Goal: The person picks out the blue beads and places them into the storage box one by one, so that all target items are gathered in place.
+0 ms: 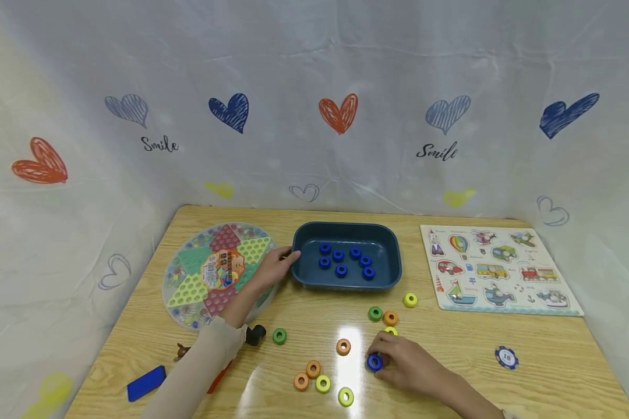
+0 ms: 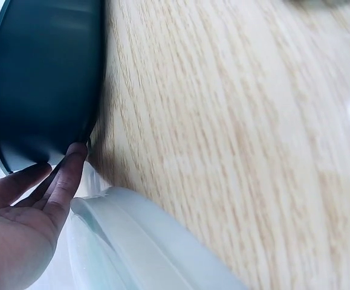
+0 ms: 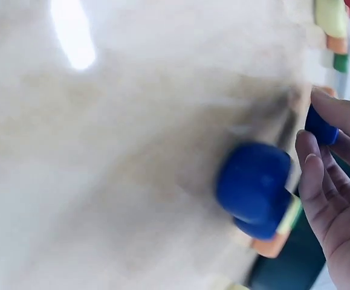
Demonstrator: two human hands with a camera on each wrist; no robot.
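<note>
In the head view my left hand (image 1: 274, 269) grips the left end of a dark blue-green plastic tray (image 1: 384, 243), thumb over the rim and fingers against the outer wall. Several blue rings (image 1: 340, 270) lie spread inside the tray. Nearer the front of the table, my right hand (image 1: 406, 364) pinches another blue ring (image 1: 374, 362) between thumb and fingertips. The right wrist view shows this pinched ring (image 3: 321, 127) edge-on. Other blue pieces (image 3: 253, 181) sit on the table beside that hand, hidden behind it in the head view.
Orange (image 1: 343, 347), green (image 1: 279, 336) and yellow rings (image 1: 346, 397) lie scattered before the tray. A round Chinese checkers board (image 1: 193, 291) is at left, a picture puzzle board (image 1: 482, 285) at right. A poker chip (image 1: 506, 357) and a blue block (image 1: 146, 383) also lie here.
</note>
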